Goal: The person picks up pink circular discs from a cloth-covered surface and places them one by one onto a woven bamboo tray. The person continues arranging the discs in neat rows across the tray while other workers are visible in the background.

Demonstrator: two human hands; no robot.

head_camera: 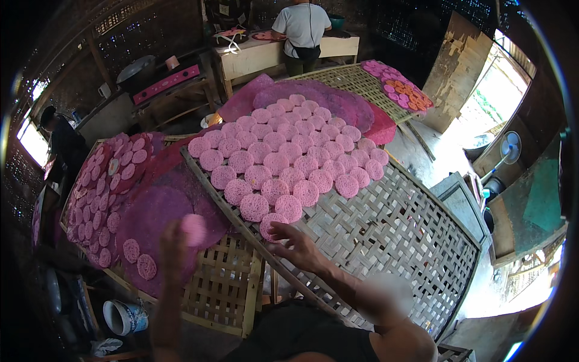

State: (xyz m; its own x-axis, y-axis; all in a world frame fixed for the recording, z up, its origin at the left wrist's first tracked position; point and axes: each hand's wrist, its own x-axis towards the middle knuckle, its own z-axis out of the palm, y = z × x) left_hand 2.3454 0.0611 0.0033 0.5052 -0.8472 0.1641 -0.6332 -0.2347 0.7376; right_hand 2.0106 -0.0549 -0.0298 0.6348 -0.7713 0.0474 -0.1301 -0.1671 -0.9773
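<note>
Many round pink lacy wafers (pixel 274 164) lie in close rows on a woven bamboo rack (pixel 389 226). My right hand (pixel 294 246), fingers spread, is at the wafer nearest me, by the rack's edge; it touches or hovers just over it. My left hand (pixel 175 242) is raised over a purple cloth-like sheet (pixel 156 221) and holds a blurred pink wafer (pixel 193 230). Below and left of that hand, two loose wafers (pixel 146 267) lie on the sheet. Farther left, more wafers cover sheets on a second bamboo rack (pixel 212 280).
A person in a white shirt (pixel 302 27) stands at a wooden counter (pixel 249 61). Another person in dark clothes (pixel 68 140) is at far left. A third rack (pixel 353 72) holds pink and orange wafers. A bucket (pixel 124 316) stands low left, a fan (pixel 511 147) at right.
</note>
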